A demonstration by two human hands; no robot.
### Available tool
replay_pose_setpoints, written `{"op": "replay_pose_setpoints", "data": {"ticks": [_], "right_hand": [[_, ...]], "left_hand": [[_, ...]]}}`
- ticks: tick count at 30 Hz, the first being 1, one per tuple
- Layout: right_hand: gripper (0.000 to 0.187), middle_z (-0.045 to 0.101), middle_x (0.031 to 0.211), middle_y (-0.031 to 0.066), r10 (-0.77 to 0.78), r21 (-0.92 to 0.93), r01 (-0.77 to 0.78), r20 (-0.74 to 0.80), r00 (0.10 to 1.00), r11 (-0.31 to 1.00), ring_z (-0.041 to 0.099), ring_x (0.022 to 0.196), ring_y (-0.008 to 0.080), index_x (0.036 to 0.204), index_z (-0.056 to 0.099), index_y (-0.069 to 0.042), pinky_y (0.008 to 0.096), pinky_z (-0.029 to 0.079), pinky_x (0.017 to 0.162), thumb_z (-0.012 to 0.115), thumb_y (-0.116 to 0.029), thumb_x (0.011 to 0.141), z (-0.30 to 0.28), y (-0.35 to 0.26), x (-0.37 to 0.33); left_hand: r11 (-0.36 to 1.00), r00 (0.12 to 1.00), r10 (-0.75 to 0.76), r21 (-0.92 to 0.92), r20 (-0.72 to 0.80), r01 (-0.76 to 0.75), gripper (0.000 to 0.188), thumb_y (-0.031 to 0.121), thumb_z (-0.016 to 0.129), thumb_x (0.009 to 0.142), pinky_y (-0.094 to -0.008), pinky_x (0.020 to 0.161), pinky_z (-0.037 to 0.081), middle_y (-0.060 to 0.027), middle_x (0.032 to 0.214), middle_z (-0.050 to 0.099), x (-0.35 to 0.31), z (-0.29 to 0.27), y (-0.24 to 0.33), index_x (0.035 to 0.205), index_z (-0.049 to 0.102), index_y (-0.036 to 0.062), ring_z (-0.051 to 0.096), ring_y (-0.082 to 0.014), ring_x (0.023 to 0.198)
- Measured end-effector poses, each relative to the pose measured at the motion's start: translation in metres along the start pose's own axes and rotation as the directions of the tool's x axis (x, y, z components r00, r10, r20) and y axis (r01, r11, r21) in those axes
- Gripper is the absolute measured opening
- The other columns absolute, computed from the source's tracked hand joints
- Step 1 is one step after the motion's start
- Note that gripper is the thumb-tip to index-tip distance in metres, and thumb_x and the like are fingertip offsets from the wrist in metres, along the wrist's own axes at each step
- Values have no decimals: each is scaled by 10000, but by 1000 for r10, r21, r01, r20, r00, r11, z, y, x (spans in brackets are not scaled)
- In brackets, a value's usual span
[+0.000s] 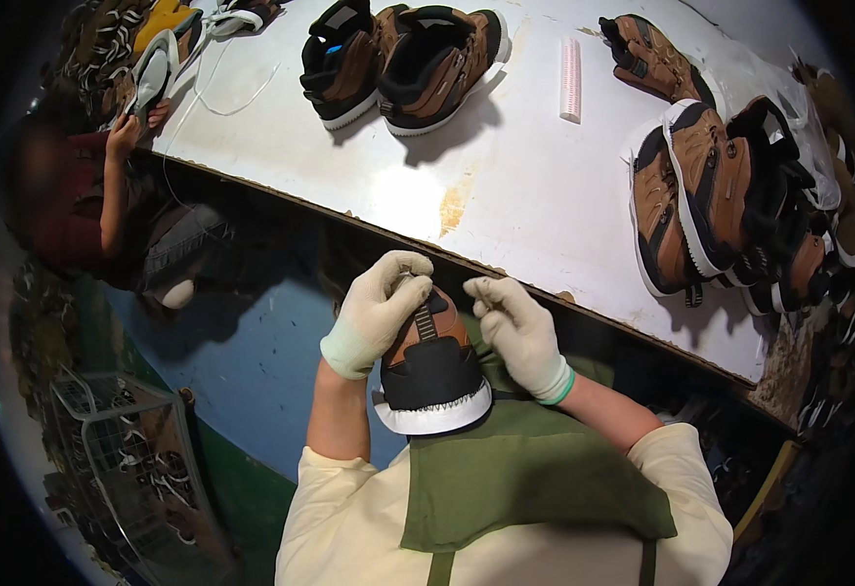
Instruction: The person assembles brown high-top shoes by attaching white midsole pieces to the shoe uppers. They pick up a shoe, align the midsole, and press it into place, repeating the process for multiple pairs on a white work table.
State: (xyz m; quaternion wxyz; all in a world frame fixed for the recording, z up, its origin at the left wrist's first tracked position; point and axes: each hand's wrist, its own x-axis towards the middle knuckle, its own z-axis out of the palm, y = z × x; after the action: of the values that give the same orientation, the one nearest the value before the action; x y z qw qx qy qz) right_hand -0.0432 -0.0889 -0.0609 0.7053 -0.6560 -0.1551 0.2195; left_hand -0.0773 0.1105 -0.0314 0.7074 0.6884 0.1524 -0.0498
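Observation:
A brown and black shoe [435,376] with a white sole edge is in front of my chest, over my green apron. My left hand [374,317], in a whitish knit glove, is closed at the shoe's far end, thumb and fingers pinched together on its upper. Just right of the shoe is my right hand [523,337], gloved too and apart from it. Its fingers are curled in with the tips close together; whatever may be between them is too small to make out.
The white table [300,186] has a worn front edge beyond my hands. On it stand a pair of brown shoes [427,73], a stack of shoes [706,195] and a red-and-white strip [570,83]. At left a co-worker [76,195] holds a shoe; a wire cart [139,469] stands below.

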Motion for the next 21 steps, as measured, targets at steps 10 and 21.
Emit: {"op": "replay_pose_setpoints", "data": {"ticks": [10, 21], "right_hand": [[347, 598, 1007, 114, -146, -250, 183, 157, 977, 951, 639, 921, 192, 1129, 604, 2, 294, 509, 830, 703, -30, 799, 1, -9, -3], [464, 601, 963, 118, -342, -226, 437, 361, 868, 870, 646, 825, 214, 1075, 625, -27, 302, 541, 722, 843, -122, 676, -1, -11, -5]], "left_hand": [[1000, 999, -8, 13, -35, 8, 199, 52, 586, 899, -219, 767, 453, -12, 941, 598, -3, -3, 2, 1080, 610, -25, 529, -66, 845], [998, 993, 60, 18, -99, -58, 233, 88, 647, 871, -201, 648, 430, 16, 777, 564, -6, -3, -4, 1062, 607, -41, 494, -38, 718]]}}
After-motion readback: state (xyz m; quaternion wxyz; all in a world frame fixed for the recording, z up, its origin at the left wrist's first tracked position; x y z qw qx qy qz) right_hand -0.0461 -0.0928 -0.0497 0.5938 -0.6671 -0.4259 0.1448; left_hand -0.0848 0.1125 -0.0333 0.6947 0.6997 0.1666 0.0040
